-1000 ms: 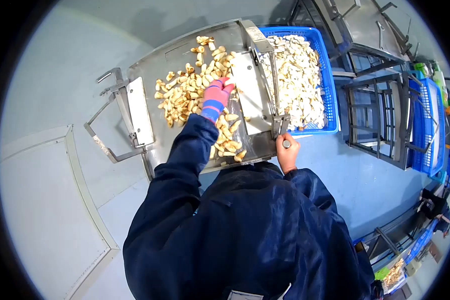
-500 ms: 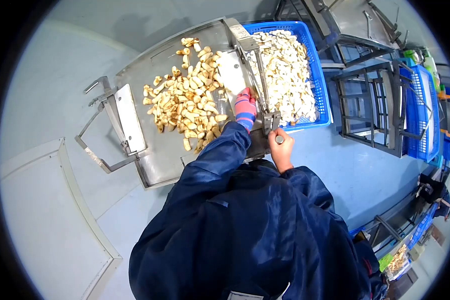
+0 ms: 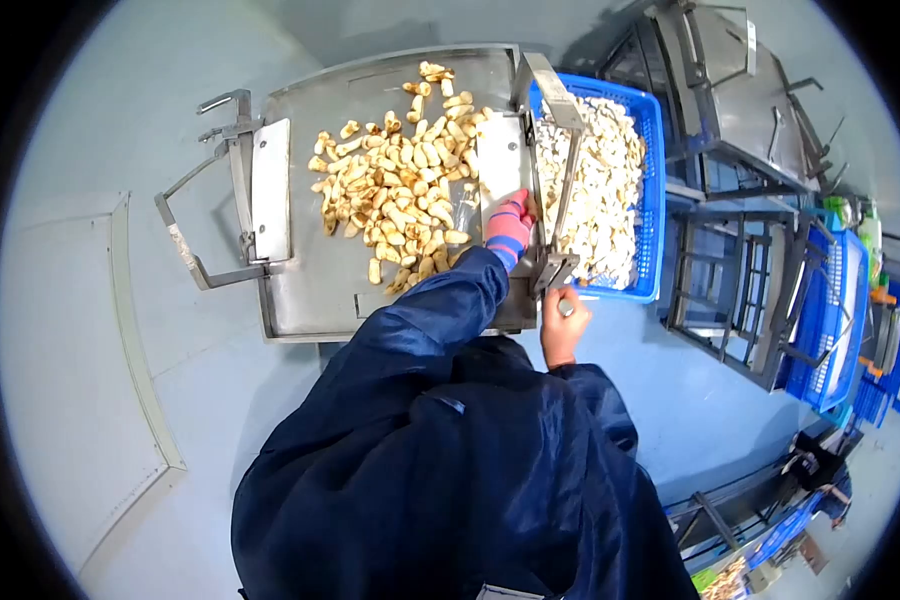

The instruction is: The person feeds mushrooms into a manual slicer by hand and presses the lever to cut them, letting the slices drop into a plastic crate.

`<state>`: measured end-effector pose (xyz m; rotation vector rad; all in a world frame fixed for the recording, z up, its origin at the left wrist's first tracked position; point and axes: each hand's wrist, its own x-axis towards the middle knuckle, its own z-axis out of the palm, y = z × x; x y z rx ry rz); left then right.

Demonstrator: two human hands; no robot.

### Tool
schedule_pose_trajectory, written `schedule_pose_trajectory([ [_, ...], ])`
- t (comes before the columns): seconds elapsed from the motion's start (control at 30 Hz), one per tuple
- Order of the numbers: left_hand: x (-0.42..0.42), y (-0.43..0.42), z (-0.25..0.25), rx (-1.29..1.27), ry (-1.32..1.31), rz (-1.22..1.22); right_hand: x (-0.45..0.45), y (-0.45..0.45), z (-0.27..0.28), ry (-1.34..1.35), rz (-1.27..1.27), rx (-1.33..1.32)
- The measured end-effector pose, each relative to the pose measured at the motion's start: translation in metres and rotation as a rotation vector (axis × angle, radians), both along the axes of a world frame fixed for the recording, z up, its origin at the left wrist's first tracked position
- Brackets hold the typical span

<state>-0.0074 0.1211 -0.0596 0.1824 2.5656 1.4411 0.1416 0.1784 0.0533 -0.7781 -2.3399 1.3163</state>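
My left hand [image 3: 508,228], in a pink and blue striped glove, rests on the white board [image 3: 503,160] beside the hinged cutting blade [image 3: 570,180]. Its fingers are closed on a mushroom, of which only a small tan bit shows by the blade. My bare right hand [image 3: 564,335] is wrapped round the cutter's handle [image 3: 566,307] at the near end of the blade. Left of the board lies a heap of whole king oyster mushrooms [image 3: 395,180]. Sliced mushrooms [image 3: 600,180] fill the blue basket [image 3: 652,200] on the blade's right side.
The heap lies on a steel table [image 3: 315,300] with raised edges. A second cutter [image 3: 270,190] is fixed at the table's left end, its arm sticking out. Metal frames [image 3: 735,280] and blue crates [image 3: 830,310] stand to the right. A person [image 3: 815,465] is at the far lower right.
The view has turned and shifted, so the table appears straighter and farther right. My left hand stays by the blade and my right hand keeps hold of the handle, with the blade at much the same height.
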Motion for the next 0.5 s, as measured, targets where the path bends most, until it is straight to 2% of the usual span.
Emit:
schedule_pose_trajectory([
  [0.03, -0.002, 0.001, -0.002, 0.053, -0.089, -0.009, 0.007, 0.001, -0.024, 0.072, 0.016, 0.03],
  [0.1, -0.004, -0.002, 0.007, 0.089, -0.175, -0.027, 0.018, 0.003, -0.051, -0.02, -0.002, -0.099],
  [0.13, -0.008, 0.0, -0.005, 0.184, -0.153, -0.022, 0.009, -0.001, -0.032, 0.079, -0.02, -0.067],
  [0.2, -0.006, -0.002, -0.033, 0.351, -0.136, -0.029, -0.005, -0.003, 0.011, -0.018, -0.031, -0.077],
  [0.23, -0.007, -0.001, -0.03, 0.45, -0.197, -0.022, -0.008, -0.002, 0.022, -0.059, -0.04, -0.079],
  [0.3, -0.01, -0.004, -0.008, 0.259, -0.301, -0.069, 0.005, 0.001, -0.019, 0.042, 0.0, -0.035],
  [0.4, -0.016, -0.009, 0.003, 0.194, -0.298, -0.151, 0.017, 0.001, -0.052, -0.015, -0.044, -0.111],
  [0.5, -0.014, 0.0, -0.039, 0.41, -0.233, -0.094, -0.007, -0.002, 0.015, 0.001, -0.045, 0.01],
])
